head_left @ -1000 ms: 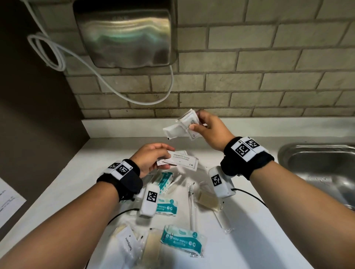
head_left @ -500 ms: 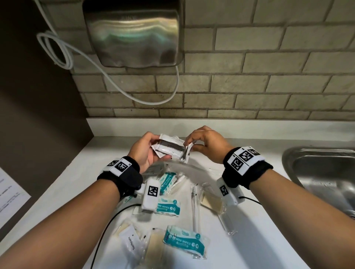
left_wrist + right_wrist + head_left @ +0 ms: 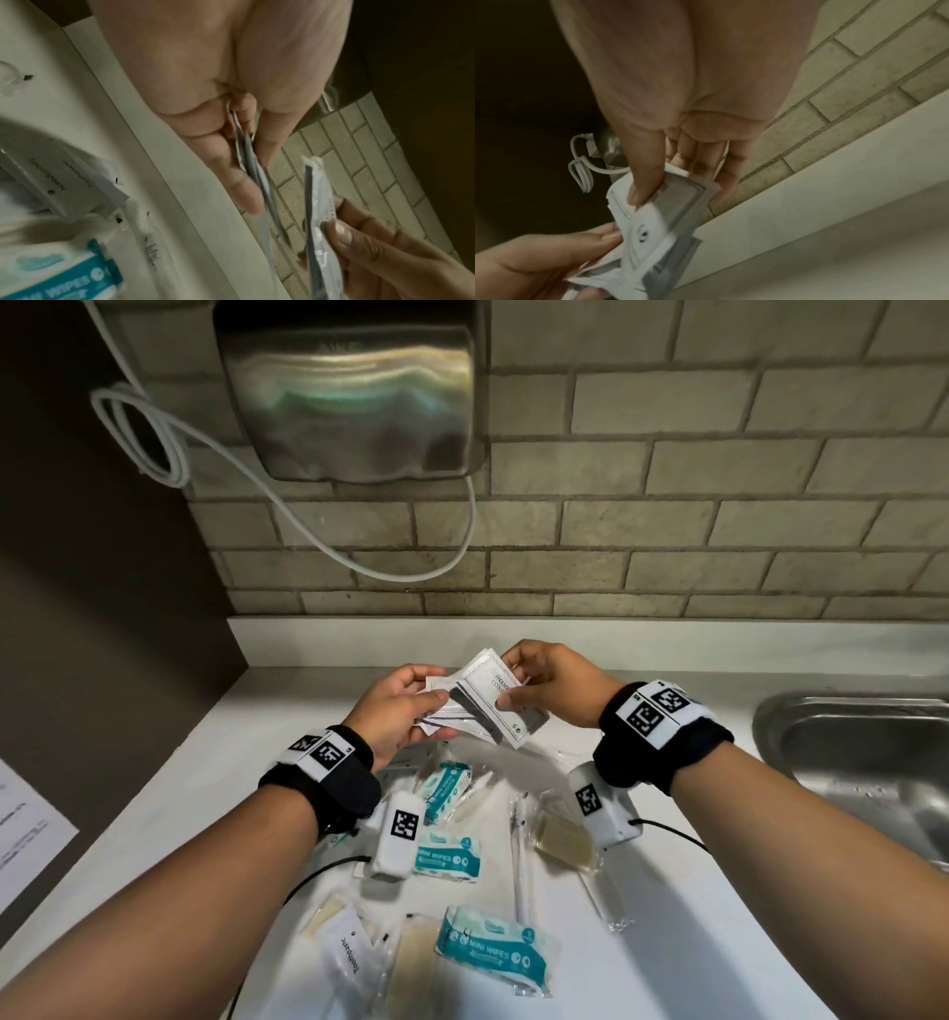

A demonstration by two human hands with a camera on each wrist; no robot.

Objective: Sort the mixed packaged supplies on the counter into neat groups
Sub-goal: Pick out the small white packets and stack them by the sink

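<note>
Several flat white shampoo sachets [image 3: 482, 706] are held in the air above the back of the white counter [image 3: 678, 942]. My left hand [image 3: 405, 706] pinches the lower sachets [image 3: 253, 168] between thumb and fingers. My right hand [image 3: 539, 685] pinches the top sachet [image 3: 664, 201] between thumb and fingers. On the counter below lie teal mini wipes packs [image 3: 493, 947], a toothpaste sachet [image 3: 349, 952], clear-wrapped soap bars [image 3: 565, 834] and a wrapped toothbrush [image 3: 521, 860]. The wrist cameras hide part of the pile.
A steel sink [image 3: 862, 762] lies at the right. A steel hand dryer [image 3: 349, 392] with a looped white cable [image 3: 169, 439] hangs on the brick wall. A dark panel [image 3: 102, 608] bounds the counter on the left, with a paper sheet [image 3: 25, 834] on it.
My two hands have come together from apart. The sachets that each held separately now overlap as one fanned bunch held by both hands, slightly higher over the counter.
</note>
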